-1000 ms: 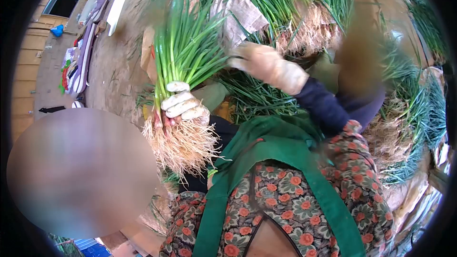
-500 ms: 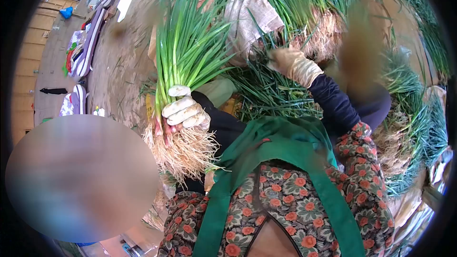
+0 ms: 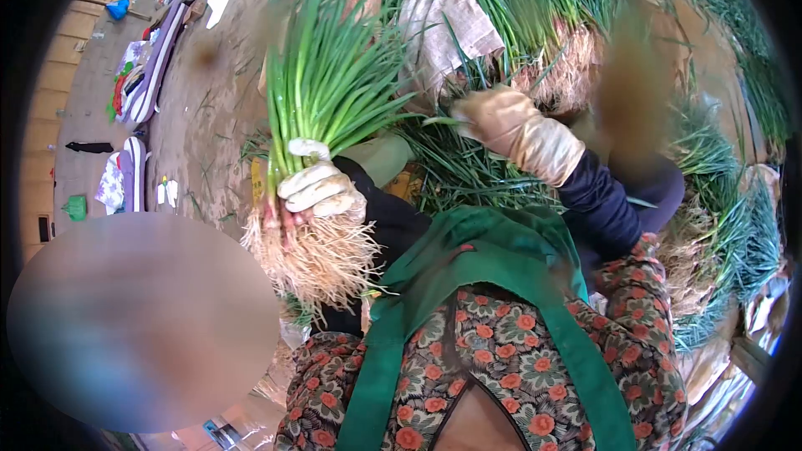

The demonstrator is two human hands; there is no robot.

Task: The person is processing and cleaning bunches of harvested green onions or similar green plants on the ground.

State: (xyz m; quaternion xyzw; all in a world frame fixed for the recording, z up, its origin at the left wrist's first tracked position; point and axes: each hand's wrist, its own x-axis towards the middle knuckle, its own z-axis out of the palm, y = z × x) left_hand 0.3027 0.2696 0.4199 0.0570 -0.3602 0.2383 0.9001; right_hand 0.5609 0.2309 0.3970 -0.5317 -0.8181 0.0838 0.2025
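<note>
My left hand (image 3: pixel 319 188), in a whitish glove, is wrapped round a bunch of green onions (image 3: pixel 313 92), just above the pale roots; the leaves point up and away. My right hand (image 3: pixel 493 119), in a tan glove, is over a heap of loose green leaves (image 3: pixel 476 167), beside a cloth-covered bundle (image 3: pixel 443 25). Its fingers look curled, but they are blurred, and what they hold, if anything, cannot be made out.
More green onions with roots (image 3: pixel 568 58) lie beyond my right hand, and another pile (image 3: pixel 702 242) is at the right. Purple-edged mats (image 3: pixel 159 67) lie at the far left. A blurred oval covers the lower left.
The bunch in my left hand has shifted slightly left, with its leaves spread differently. My right hand has moved a little left and down, its wrist turned lower.
</note>
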